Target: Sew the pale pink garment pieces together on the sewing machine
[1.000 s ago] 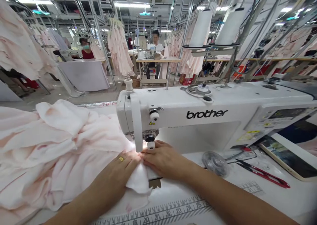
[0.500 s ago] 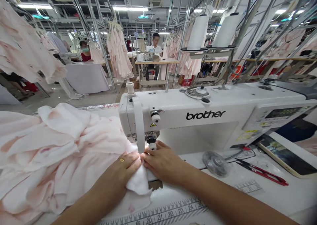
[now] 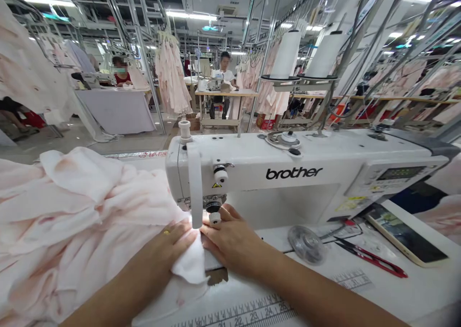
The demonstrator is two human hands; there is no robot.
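two hands down at the machine, yes?

yes. the left hand [image 3: 169,240] lies flat on the cloth [image 3: 82,221], a ring on one finger, pressing, not clenched.

and the right hand [image 3: 230,236]?

open too, fingers spread on the same cloth, just beside the presser foot [image 3: 213,207], almost meeting the left hand.

where's the cloth?

pale pink, heaped to the left on the table [image 3: 245,288], running under both hands up to the foot. a white fold [image 3: 190,264] bulges out between the hands, toward the near side.

how much room around them?

to the right of the foot, the open space under the arm of the machine [image 3: 273,197]. a printed ruler [image 3: 252,312] runs along the near table edge. a clear disc [image 3: 306,244] and red snips [image 3: 370,257] sit well right of the right hand.
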